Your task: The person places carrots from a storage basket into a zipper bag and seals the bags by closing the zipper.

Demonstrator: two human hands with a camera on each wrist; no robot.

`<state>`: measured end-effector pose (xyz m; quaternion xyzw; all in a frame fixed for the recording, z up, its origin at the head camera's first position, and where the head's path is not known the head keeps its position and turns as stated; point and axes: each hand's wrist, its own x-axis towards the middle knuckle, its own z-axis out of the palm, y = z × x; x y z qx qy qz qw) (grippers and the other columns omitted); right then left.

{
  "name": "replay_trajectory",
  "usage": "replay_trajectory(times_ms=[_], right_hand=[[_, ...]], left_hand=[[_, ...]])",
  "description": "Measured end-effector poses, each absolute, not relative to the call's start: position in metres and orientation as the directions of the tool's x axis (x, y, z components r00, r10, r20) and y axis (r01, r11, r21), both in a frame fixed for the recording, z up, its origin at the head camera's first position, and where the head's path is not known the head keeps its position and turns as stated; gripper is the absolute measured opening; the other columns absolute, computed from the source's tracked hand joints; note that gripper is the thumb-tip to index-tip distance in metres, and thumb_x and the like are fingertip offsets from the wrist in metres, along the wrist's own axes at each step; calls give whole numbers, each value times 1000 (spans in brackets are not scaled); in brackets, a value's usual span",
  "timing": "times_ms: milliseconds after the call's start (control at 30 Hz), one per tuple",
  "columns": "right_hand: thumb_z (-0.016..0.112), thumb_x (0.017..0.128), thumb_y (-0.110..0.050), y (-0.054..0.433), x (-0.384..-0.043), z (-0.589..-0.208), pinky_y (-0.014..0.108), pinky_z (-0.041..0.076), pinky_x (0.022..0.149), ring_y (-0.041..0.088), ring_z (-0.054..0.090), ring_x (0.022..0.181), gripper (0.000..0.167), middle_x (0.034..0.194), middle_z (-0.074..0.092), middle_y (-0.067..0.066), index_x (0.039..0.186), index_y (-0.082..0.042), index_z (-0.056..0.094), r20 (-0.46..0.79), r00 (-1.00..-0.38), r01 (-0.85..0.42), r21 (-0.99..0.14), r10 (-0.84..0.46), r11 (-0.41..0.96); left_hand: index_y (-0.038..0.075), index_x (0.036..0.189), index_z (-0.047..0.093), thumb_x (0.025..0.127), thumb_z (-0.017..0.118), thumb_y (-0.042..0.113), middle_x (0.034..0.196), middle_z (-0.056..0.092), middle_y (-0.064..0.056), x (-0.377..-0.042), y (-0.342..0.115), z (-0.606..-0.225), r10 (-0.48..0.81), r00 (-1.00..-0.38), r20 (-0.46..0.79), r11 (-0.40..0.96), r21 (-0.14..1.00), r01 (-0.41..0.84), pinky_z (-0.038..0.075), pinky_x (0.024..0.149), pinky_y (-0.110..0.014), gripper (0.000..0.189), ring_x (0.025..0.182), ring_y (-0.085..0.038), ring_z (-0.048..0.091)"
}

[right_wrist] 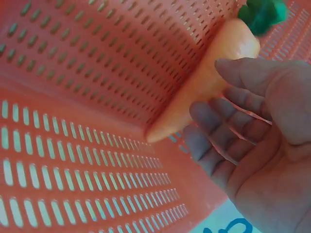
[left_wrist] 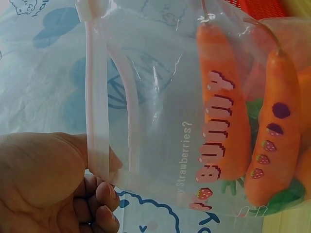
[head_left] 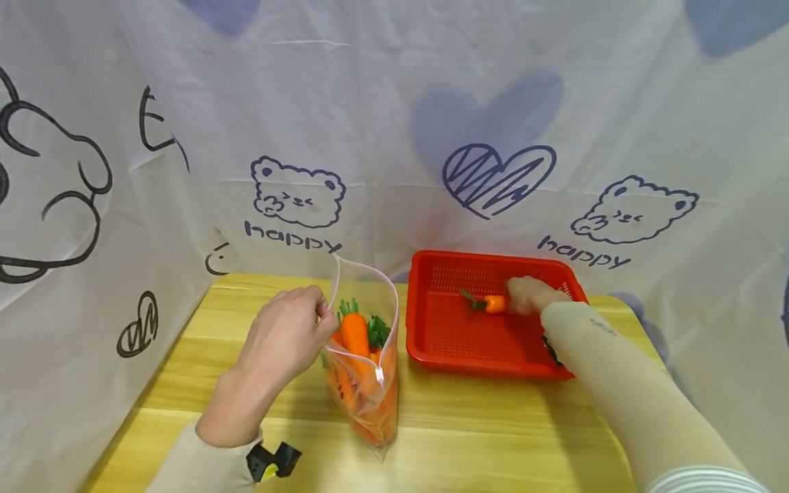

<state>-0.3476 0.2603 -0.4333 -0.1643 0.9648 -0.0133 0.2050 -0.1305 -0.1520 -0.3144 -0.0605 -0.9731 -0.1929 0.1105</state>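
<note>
My left hand [head_left: 286,335] pinches the rim of a clear zip bag [left_wrist: 160,111] between thumb and fingers. The bag stands upright with its mouth open, a white slider [head_left: 379,375] at the front. Several orange carrots [head_left: 355,333] with green tops fill it. Inside the red basket [head_left: 487,372], my right hand [head_left: 531,296] is at a single carrot [right_wrist: 199,90] lying along the wall. In the right wrist view its thumb and loosely bent fingers are right at the carrot's side, not closed round it. The carrot's leafy top points left in the head view.
The basket has slotted walls and sits at the back right of the wooden table [head_left: 468,431]. Dark green leaves [head_left: 550,349] show beside my right sleeve, partly hidden. A printed white curtain [head_left: 382,123] hangs behind the table and along its sides.
</note>
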Motion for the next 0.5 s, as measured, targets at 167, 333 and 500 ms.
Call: replay_trajectory(times_ms=[167,333,500], right_hand=[[73,89,-18,251,-338,-434,42,50,81,28,56,79,17,83,59,9,90,-5,62,-363,-865,-329,-113,-347,937],[76,91,-21,241,-332,-436,46,53,85,27,59,81,21,86,64,8,94,-5,64,-343,-851,-373,-137,-397,918],[80,89,-24,241,-330,-440,48,54,91,29,62,87,27,93,67,10,100,-4,66,-360,-847,-367,-135,-390,920]], left_hand=[[13,80,59,89,60,11,71,55,-1,-130,-151,-315,69,-971,228,915,373,152,41,62,-36,10,68,-23,51],[13,80,59,90,60,11,71,56,-1,-130,-151,-314,66,-973,220,915,376,147,41,62,-35,10,68,-23,51],[12,80,60,90,60,11,71,56,-1,-131,-150,-315,77,-970,229,913,375,161,42,63,-36,10,68,-23,51]])
